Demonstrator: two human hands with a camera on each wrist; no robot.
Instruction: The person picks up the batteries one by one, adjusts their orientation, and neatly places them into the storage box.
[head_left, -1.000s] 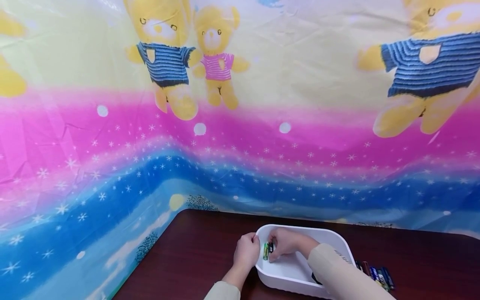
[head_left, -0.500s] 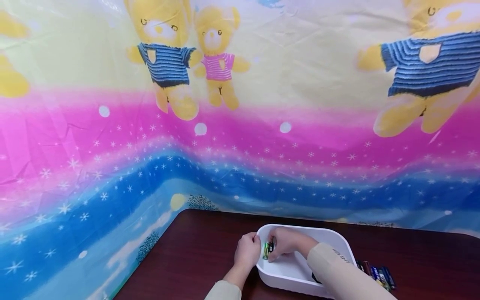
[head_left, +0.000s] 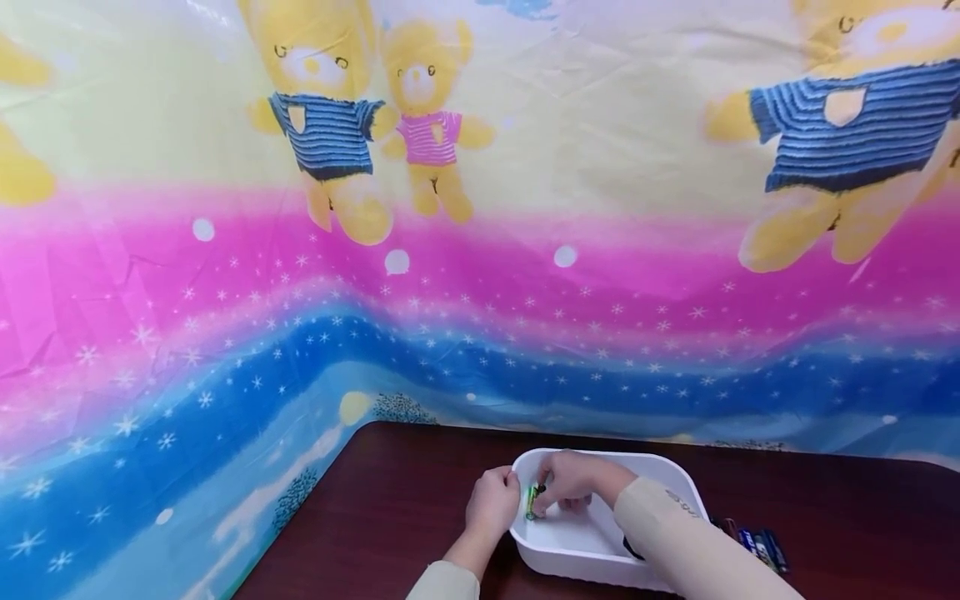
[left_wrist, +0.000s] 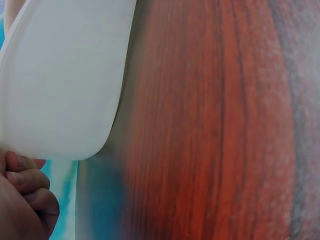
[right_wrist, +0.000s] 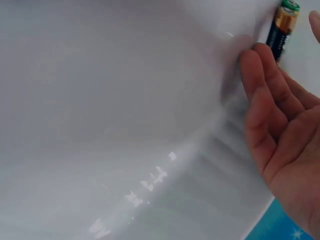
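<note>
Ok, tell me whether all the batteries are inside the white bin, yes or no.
No, the head view shows several batteries lying on the dark table beside the white bin.

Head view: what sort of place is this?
Possibly a makeshift indoor workspace: a dark wood-look table, a teddy-bear-printed sheet covering the background, and a white tub on the table suggest it.

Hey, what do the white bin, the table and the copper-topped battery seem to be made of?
Bin: probably plastic, smooth and glossy, given its bright highlights and rounded corners.
Table: wood or wood-look laminate, satin-looking, by its grain streaks; I can't tell which.
Battery: likely a metal case in a shiny printed wrapper, judging by its copper and black bands.
</note>
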